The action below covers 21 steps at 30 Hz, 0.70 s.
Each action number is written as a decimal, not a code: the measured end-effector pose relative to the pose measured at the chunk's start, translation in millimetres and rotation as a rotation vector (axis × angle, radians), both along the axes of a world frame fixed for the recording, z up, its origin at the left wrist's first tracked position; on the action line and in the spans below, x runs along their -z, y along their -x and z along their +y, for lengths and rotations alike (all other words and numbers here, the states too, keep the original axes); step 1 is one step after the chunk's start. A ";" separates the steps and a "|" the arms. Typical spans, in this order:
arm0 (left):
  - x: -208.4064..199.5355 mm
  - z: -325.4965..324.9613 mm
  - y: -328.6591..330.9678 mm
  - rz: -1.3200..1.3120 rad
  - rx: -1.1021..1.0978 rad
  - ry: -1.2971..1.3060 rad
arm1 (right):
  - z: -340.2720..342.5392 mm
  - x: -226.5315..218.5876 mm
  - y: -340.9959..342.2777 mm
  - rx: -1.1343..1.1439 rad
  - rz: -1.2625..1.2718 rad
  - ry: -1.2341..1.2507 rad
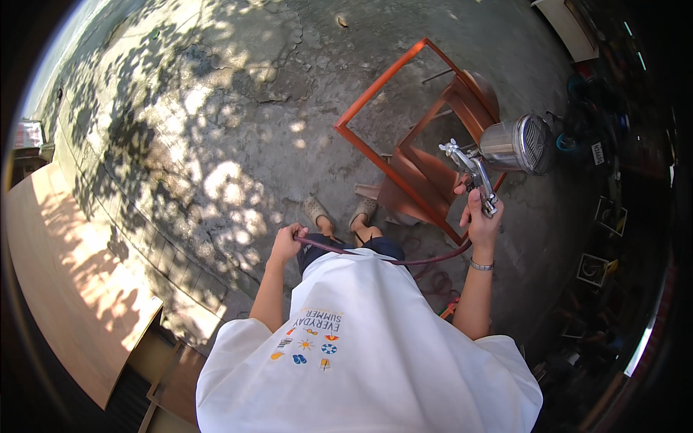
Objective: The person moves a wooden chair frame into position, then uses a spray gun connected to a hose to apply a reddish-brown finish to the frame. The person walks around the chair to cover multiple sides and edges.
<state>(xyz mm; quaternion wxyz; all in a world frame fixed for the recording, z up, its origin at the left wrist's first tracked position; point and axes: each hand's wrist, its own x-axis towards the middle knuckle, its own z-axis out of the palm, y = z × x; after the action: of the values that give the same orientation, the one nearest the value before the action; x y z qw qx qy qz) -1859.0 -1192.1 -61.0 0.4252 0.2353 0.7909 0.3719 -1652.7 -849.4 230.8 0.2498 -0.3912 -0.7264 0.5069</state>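
My right hand (pixel 484 222) is wrapped round the handle of a silver spray gun (pixel 476 175), which has a round metal cup (pixel 504 144) on it. Pinched in my left hand (pixel 289 242) is a dark red air hose (pixel 426 260); it runs across the front of my body to my right hand. Just beyond the gun, an orange-red rectangular frame (pixel 381 84) rests against a brown chair (pixel 404 189). The gun's nozzle end is over the frame's right part in the picture, and I cannot tell whether any paint is coming out.
Cracked concrete floor (pixel 289 65), dappled with tree shade, spreads ahead and left. A wooden board (pixel 68 281) lies at the left edge above box-like wooden pieces (pixel 170 382). Loops of hose (pixel 433 280) lie by my right leg. Dark clutter (pixel 592 216) fills the right side.
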 end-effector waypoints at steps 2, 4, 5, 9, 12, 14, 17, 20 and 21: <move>3.6 4.2 0.3 -0.005 -0.013 -0.015 | 5.2 2.5 -9.9 0.053 0.010 0.010; 7.7 8.5 -0.8 -0.016 -0.028 -0.004 | 9.6 4.6 -14.8 0.097 0.030 0.016; 6.4 13.1 -0.6 -0.017 -0.013 0.015 | 9.7 5.3 -10.2 0.115 0.047 0.021; -1.5 34.0 -1.0 0.009 0.042 0.027 | 23.6 1.6 -20.7 0.059 0.004 -0.008; -8.7 49.1 -5.3 0.043 0.047 0.035 | 39.9 3.8 -32.3 0.103 0.019 0.009; -12.2 58.6 -11.6 0.058 0.049 0.068 | 52.7 8.5 -36.7 0.113 0.039 0.022; -14.0 70.1 -21.3 0.065 0.040 0.090 | 73.4 17.9 -41.1 0.069 0.037 0.038; -16.1 84.3 -35.3 0.065 0.002 0.054 | 99.1 25.6 -57.0 0.032 0.003 0.035; -19.4 91.1 -40.9 0.072 0.007 0.069 | 107.3 30.8 -58.5 0.042 0.019 0.044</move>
<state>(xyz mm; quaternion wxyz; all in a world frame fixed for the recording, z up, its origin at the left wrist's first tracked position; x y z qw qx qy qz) -1818.1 -1101.0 -41.6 0.4055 0.2367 0.8171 0.3344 -1594.3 -742.2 200.0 0.2586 -0.4067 -0.7044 0.5211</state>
